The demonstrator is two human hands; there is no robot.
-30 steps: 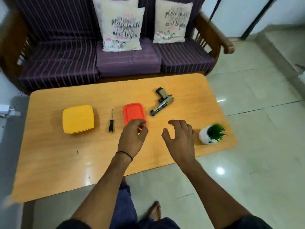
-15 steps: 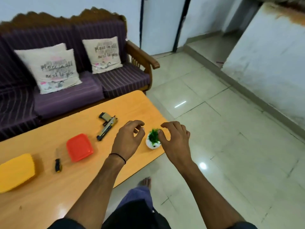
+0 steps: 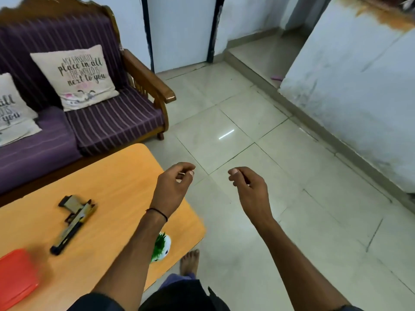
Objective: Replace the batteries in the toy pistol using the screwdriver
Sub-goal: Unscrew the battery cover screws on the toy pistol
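The toy pistol (image 3: 74, 221), tan and black, lies on the orange wooden table (image 3: 116, 180) with its muzzle toward me. My left hand (image 3: 173, 187) hovers over the table's right corner, well right of the pistol, fingers loosely curled and holding nothing. My right hand (image 3: 249, 189) hangs over the tiled floor past the table, fingers also loosely curled and empty. The screwdriver is out of view.
A red lidded box (image 3: 15, 274) sits at the table's left edge of view. A small white pot with a green plant (image 3: 161, 245) stands near the table's front edge, partly behind my left forearm. A purple striped sofa with cushions (image 3: 94, 117) lies behind the table.
The view has swung right and up: the yellow box and screwdriver left the frame. Both hands now sit further right, the right one off the table over the floor.
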